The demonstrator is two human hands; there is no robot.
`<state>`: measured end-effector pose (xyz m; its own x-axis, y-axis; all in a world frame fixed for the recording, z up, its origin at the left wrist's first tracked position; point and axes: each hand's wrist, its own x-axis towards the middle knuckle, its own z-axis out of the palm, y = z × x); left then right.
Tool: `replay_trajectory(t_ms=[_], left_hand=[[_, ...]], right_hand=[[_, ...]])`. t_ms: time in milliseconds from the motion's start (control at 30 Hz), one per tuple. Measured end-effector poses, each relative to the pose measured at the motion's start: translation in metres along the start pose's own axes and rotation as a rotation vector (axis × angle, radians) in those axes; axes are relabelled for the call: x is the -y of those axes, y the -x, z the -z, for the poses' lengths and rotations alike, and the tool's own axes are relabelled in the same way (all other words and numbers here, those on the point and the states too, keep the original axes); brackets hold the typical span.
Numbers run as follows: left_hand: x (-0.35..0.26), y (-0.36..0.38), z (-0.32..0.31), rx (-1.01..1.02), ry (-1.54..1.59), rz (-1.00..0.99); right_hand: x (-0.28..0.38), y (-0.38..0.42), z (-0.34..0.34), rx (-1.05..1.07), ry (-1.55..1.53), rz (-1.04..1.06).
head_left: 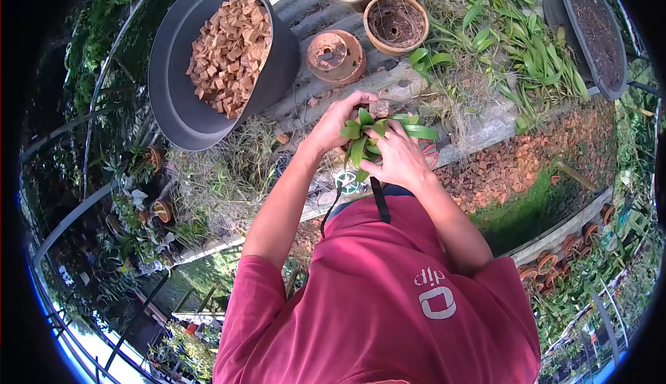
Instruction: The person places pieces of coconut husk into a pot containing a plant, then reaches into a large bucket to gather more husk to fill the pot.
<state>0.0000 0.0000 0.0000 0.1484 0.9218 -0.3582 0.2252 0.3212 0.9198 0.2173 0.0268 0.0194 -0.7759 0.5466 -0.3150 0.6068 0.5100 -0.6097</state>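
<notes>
Both hands on a small green plant [368,138], held over the desk [388,82] just in front of the red-shirted torso. Left hand [340,124] curls over the plant from the left and top, grip closed around leaves and base. Right hand [402,158] cups it from the right and below, fingers pressed into the foliage, grip also clenched on it. A bit of red pot [430,154] shows just right of the right hand; can't tell if it is held. On the desk beyond: big grey tub of brown chunks [229,54] at left, upturned terracotta pot [336,56], upright terracotta pot with soil [397,23], loose leafy cuttings [513,44] at right.
</notes>
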Motion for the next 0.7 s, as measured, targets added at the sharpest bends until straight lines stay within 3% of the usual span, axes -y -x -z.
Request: replay_trajectory(t_ms=[167,200,500,700], left_hand=[[0.032,0.004,0.007,-0.222,0.416,-0.040],[0.030,0.005,0.011,-0.234,0.372,-0.004],[0.012,-0.003,0.007,-0.019,0.384,0.020],[0.010,-0.026,-0.012,-0.056,0.759,0.108]], right_hand=[[-0.003,0.001,-0.007,-0.077,-0.010,0.037],[-0.002,0.001,-0.005,-0.070,-0.029,0.035],[-0.002,0.000,-0.004,-0.082,-0.029,0.059],[0.001,-0.001,-0.001,-0.045,-0.014,0.046]])
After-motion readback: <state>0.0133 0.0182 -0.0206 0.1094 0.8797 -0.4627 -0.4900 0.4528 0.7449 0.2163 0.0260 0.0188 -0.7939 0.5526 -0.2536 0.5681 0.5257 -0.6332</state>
